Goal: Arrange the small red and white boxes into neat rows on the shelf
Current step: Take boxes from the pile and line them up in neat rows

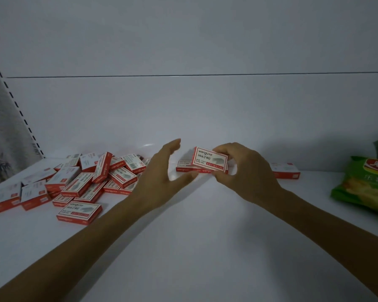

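Pinching the "wengu 24/6" box (210, 159), right fingers (224, 149) curl; left fingers (173, 145) spread free.

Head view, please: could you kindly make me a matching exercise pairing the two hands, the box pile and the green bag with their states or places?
Column one:
1. left hand
2. right hand
3. pile of boxes
4. green bag

Column two:
A. lies at the right edge of the shelf
B. grips a tilted box
C. open, holding nothing
D. jumbled on the shelf's left side

Pairs: 1-C, 2-B, 3-D, 4-A.
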